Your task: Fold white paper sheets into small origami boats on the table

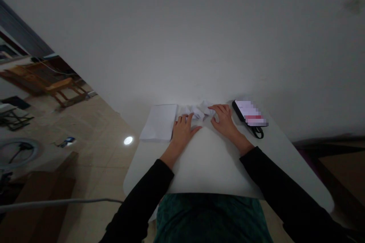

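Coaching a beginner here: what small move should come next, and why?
Probably press the crumpled white paper flat with the left hand and right hand: both rest on it, and it stands bunched up beside the flat paper stack.

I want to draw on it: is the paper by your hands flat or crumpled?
Crumpled: the white paper between your left hand and right hand rises in creased lumps, unlike the flat paper stack.

This looks like a room in a home: a tiled floor (97, 133), a wooden chair (64, 87), a ring light (18, 155) and a white tabletop (205, 167).
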Tool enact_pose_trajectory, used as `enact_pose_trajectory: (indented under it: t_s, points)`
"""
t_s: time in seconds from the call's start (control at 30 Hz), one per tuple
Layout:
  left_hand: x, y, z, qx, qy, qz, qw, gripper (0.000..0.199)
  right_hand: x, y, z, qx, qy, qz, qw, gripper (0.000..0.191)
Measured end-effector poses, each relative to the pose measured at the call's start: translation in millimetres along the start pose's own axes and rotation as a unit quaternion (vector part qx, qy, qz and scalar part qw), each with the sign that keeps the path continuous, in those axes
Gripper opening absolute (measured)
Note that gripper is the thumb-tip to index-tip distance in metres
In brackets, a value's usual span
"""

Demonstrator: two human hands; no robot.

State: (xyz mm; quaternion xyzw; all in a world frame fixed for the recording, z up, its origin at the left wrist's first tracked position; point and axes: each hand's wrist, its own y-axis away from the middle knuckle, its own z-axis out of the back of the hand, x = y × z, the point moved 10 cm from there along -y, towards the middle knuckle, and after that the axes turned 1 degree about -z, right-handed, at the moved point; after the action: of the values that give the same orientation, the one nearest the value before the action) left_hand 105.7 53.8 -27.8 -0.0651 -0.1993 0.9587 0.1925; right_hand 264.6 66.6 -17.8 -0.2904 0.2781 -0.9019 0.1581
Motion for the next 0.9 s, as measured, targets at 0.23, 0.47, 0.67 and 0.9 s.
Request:
enact_pose_trajectory:
  t_s: [0.23, 0.47, 0.67, 0.9]
  points:
    - [-6.7, -14.6, -11.6, 0.006, 0.003, 0.022, 1.0, 0.057, -16.4, 4.4, -23.2, 0.085, 0.056, 0.046, 0.994, 0.029]
    - [-27.3, -30.7, -19.9, -0.007, 0.014, 0.009, 1.0, 0.048, -24.1, 3.6, -4.6, 0.038, 0.094, 0.028, 0.994, 0.017]
    - [-46.9, -43.2, -25.4, -0.005, 0.029, -0.002, 1.0, 0.046, -47.0, 5.6, 18.1, -0.029, 0.112, -0.03, 0.993, 0.018]
    - [-42.7, -42.0, -21.6, -0.021, 0.019, 0.034, 0.999, 0.052, -44.7, 5.4, 23.6, -0.051, 0.096, -0.042, 0.993, 0.022]
